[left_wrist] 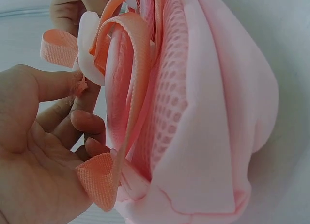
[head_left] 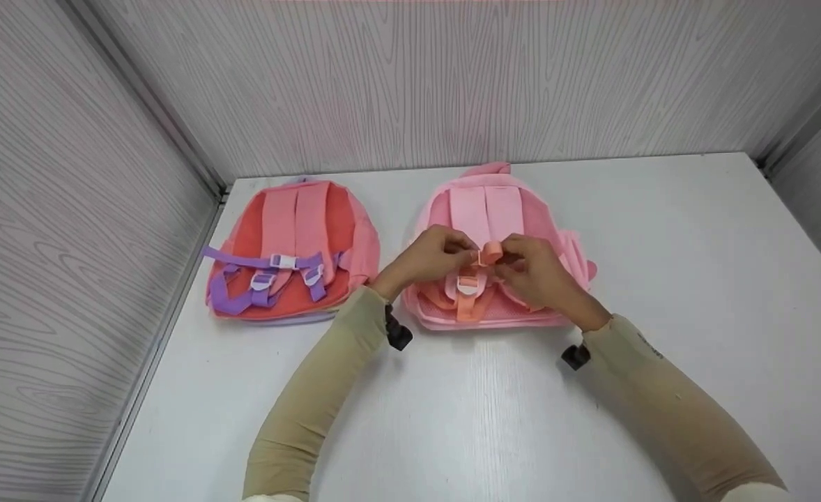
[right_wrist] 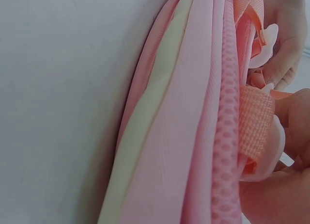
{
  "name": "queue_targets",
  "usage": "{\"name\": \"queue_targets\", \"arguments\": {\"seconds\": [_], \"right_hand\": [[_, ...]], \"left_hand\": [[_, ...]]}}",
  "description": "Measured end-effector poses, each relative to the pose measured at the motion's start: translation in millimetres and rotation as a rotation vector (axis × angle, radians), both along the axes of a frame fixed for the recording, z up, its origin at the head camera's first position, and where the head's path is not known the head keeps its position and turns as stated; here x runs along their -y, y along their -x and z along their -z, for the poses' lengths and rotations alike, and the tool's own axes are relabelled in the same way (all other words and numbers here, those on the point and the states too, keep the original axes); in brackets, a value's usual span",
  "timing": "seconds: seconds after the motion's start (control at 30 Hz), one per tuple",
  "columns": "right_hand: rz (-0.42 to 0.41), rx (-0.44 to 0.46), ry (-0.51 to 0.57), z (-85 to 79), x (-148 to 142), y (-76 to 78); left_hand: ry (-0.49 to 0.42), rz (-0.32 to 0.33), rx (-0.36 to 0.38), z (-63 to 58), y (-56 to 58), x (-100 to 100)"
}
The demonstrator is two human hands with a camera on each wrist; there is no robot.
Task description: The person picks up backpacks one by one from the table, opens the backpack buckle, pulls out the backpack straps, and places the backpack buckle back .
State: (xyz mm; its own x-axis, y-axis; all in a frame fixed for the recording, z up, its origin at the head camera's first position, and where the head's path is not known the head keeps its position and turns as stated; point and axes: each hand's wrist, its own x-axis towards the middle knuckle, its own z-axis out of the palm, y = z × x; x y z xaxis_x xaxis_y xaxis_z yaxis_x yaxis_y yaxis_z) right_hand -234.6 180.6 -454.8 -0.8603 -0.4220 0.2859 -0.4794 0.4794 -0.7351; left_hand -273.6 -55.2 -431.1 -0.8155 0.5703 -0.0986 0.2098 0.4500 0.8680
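Observation:
A light pink backpack (head_left: pixel 504 209) lies on the table with its shoulder straps facing up. Over its middle, my left hand (head_left: pixel 435 254) pinches a frayed orange strap end (left_wrist: pixel 81 87) between thumb and finger, beside a pale plastic strap piece (left_wrist: pixel 90 49). My right hand (head_left: pixel 539 268) holds the same orange webbing from the other side, where a short loop (head_left: pixel 492 252) stands up between the hands. Its fingertips are partly hidden. Below them, a white strap adjuster (head_left: pixel 467 284) with orange webbing rests on the backpack.
To the left lies a coral and red backpack (head_left: pixel 281 216) with purple straps (head_left: pixel 233 298) and a white buckle (head_left: pixel 284 262). Both bags sit on a white table (head_left: pixel 480 418). Grey wood-grain panels (head_left: pixel 382 84) stand behind and at the sides.

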Motion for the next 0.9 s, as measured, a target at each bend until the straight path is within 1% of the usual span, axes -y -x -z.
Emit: {"name": "queue_targets", "arguments": {"seconds": [0.13, 0.37, 0.53, 0.7, 0.9], "right_hand": [[0.001, -0.004, 0.007, 0.2, -0.5, 0.1], [-0.004, -0.033, 0.026, -0.1, -0.6, 0.2], [0.002, -0.018, 0.033, 2.1, -0.6, 0.7], [0.005, -0.011, 0.04, 2.6, -1.7, -0.1], [0.003, -0.012, 0.039, 4.8, -3.0, 0.3]], "left_hand": [[-0.007, -0.004, 0.007, -0.7, -0.6, -0.3], [-0.014, 0.002, -0.003, -2.7, -1.8, 1.1], [-0.024, 0.003, 0.005, -1.5, -2.2, 5.9], [-0.02, -0.002, -0.005, -1.4, -1.8, 9.4], [-0.017, -0.016, 0.017, -2.1, -2.5, 11.0]]}}
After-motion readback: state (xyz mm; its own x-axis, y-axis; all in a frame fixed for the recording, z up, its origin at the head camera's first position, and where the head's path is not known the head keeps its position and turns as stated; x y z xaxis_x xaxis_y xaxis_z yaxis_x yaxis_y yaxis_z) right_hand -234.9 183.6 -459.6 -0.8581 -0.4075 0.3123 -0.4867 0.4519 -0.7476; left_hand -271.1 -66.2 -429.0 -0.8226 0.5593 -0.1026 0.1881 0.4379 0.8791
